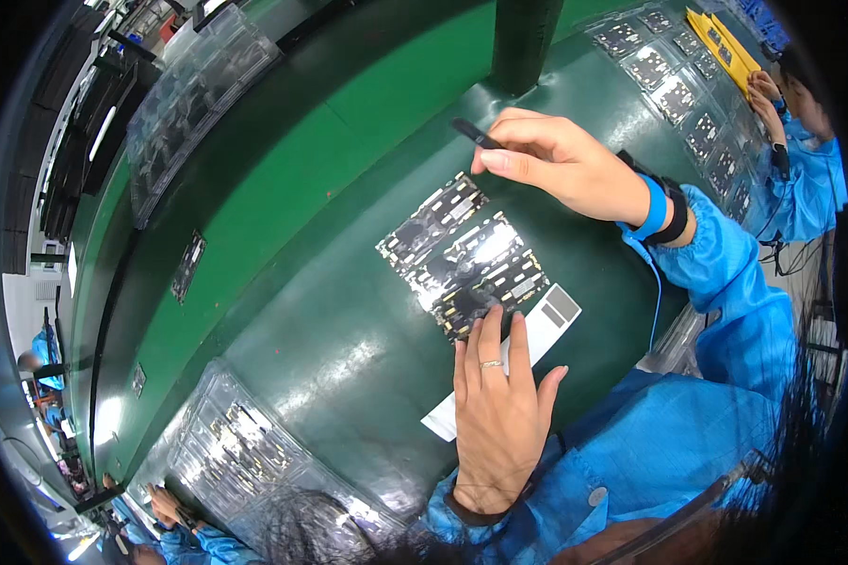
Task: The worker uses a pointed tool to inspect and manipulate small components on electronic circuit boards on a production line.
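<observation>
The right hand [567, 162] has its grip closed on a black tool [477, 135], perhaps a pen, while the left hand [499, 405], its grip apart, lies over the lower edge of circuit boards [466, 256] on the tabletop [349, 311], which could slide if it presses unevenly.

Green worktable [320, 306] (glossy), dark post [526, 42]

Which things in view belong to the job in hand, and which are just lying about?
Likely in the job:
- black slim tool, held in right hand
- circuit boards, left hand's fingertips at nearest one
- white strip, partly under left hand; role unclear

Apparently lying about:
- clear tray, lower left
- clear trays, upper left
- lone board, left
</observation>
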